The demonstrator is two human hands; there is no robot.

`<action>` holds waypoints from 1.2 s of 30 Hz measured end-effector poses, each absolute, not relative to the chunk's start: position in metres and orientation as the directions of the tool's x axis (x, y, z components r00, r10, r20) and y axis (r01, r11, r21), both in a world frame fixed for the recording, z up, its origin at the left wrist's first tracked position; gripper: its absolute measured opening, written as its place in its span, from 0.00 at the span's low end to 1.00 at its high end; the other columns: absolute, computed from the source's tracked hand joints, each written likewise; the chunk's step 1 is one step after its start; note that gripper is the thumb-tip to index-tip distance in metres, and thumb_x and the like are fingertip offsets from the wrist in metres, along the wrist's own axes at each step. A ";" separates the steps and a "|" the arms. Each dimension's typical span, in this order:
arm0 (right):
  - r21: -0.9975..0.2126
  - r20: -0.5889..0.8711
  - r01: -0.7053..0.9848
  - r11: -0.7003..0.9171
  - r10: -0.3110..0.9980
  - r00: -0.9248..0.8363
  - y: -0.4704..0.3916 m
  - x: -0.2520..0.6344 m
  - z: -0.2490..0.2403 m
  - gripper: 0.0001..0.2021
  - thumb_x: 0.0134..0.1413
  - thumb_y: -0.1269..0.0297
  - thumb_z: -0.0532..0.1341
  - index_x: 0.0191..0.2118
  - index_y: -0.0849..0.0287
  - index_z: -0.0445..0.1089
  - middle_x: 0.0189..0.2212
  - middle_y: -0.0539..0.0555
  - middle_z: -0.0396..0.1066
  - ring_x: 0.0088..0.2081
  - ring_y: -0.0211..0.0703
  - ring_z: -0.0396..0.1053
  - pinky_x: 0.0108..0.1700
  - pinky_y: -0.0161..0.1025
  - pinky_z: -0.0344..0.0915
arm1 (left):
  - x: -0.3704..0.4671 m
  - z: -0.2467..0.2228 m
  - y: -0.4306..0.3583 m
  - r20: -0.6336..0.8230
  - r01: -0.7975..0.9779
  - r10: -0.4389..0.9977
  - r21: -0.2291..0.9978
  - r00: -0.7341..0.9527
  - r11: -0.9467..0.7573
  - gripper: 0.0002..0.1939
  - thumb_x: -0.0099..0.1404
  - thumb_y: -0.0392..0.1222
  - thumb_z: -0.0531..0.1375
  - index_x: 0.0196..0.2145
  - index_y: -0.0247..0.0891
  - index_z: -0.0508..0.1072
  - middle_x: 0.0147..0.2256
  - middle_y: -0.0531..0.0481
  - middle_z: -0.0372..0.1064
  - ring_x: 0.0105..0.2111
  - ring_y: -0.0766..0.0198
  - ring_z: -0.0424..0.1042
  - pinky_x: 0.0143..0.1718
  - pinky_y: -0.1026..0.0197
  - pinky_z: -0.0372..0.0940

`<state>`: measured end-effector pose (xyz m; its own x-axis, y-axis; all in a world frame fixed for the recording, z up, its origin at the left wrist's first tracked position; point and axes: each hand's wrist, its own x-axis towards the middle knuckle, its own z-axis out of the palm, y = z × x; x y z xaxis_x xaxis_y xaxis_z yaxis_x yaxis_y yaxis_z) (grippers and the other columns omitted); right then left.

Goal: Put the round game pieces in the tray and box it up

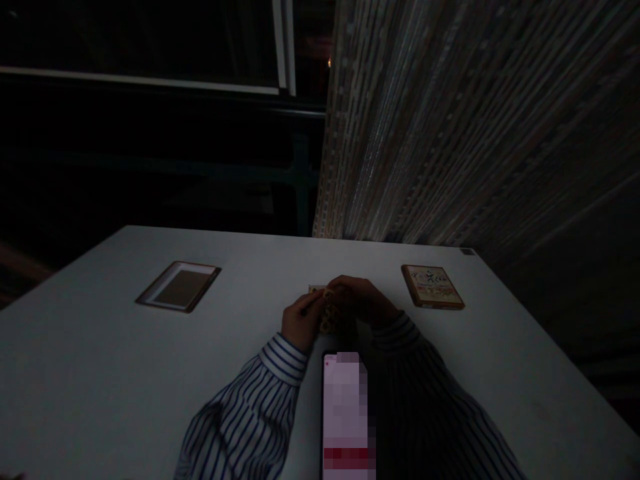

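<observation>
At the middle of the table, several small round tan pieces with dark marks point(328, 327) sit packed together between my hands. They look like wooden game pieces, but the light is too dim to read the marks. My left hand point(302, 321) is closed around their left side, its thumb pressed to the upper piece. From the right, my right hand point(364, 299) bends over the same group, with its fingertips at the top piece and partly in shadow. Just below lies a lit phone point(346, 407), its screen blurred out.
A shallow open box or tray point(159, 300) lies at the left of the white table point(240, 413). To the right is a flat tan box point(433, 288) with printed writing. A string curtain point(400, 120) hangs behind the table's far edge, beside a dark window frame point(285, 47).
</observation>
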<state>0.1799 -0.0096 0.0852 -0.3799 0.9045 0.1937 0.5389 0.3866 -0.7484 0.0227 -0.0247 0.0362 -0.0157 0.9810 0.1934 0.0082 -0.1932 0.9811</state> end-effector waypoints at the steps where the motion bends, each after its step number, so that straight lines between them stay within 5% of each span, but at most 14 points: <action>1: -0.738 0.191 0.557 0.382 0.909 -0.371 -0.010 0.179 0.086 0.10 0.50 0.59 0.59 0.36 0.59 0.68 0.30 0.51 0.72 0.31 0.37 0.69 0.32 0.32 0.63 | 0.023 0.037 -0.025 0.193 0.015 0.981 0.981 -0.016 -0.193 0.12 0.54 0.44 0.59 0.35 0.38 0.75 0.37 0.48 0.74 0.38 0.61 0.72 0.43 0.57 0.67; 19: -0.659 0.182 0.646 0.385 0.915 -0.359 -0.013 0.175 0.090 0.08 0.54 0.59 0.56 0.36 0.57 0.67 0.29 0.51 0.72 0.32 0.37 0.69 0.32 0.32 0.62 | 0.022 0.039 -0.027 0.212 0.047 0.977 0.976 -0.003 -0.211 0.13 0.54 0.45 0.60 0.36 0.38 0.75 0.37 0.48 0.74 0.38 0.61 0.72 0.42 0.57 0.67; 36: -0.696 0.187 0.569 0.438 0.876 -0.444 -0.012 0.175 0.093 0.11 0.58 0.65 0.51 0.40 0.62 0.68 0.36 0.56 0.72 0.38 0.40 0.69 0.40 0.37 0.64 | 0.022 0.042 -0.025 0.060 -0.107 0.996 0.992 -0.065 -0.067 0.13 0.49 0.45 0.63 0.33 0.36 0.76 0.33 0.48 0.75 0.34 0.61 0.74 0.38 0.58 0.69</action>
<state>0.1748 -0.0124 0.0927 -0.4443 0.8761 0.1873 0.5695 0.4375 -0.6959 0.0222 -0.0252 0.0420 -0.0648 0.9961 0.0600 -0.1070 -0.0667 0.9920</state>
